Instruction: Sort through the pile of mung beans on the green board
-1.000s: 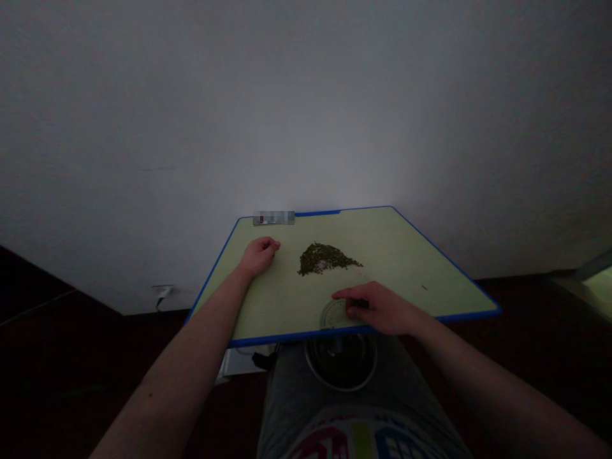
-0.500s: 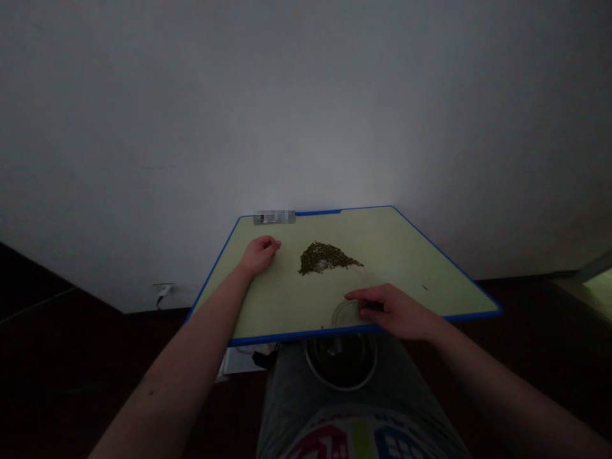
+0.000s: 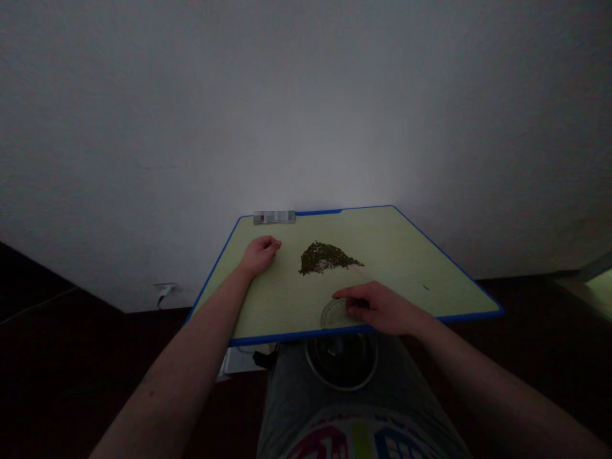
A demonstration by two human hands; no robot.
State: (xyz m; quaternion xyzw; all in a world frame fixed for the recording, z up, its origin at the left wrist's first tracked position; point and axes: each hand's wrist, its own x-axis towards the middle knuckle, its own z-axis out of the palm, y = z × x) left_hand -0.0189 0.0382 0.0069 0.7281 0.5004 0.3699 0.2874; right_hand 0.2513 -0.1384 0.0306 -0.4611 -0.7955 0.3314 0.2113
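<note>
A pale green board with a blue rim [image 3: 411,255] lies across my lap. A small heap of dark green grains [image 3: 326,258] sits near its middle. My left hand [image 3: 259,254] rests on the board left of the heap, fingers curled in loosely. Near the board's front edge my right hand [image 3: 377,307] lies over a small round clear lid or dish [image 3: 333,314], its fingers bent and touching it. Whether the fingers grip it is unclear in the dim light.
Below the board's front edge a round white-rimmed bowl [image 3: 342,363] sits on my lap. A plain white wall [image 3: 306,115] rises behind the board. A white plug and cable [image 3: 163,292] lie at the wall's foot on the left. The floor around is dark.
My right hand slid to the right along the front edge with the round clear piece, then came back left to about where it was. My left hand stayed still.
</note>
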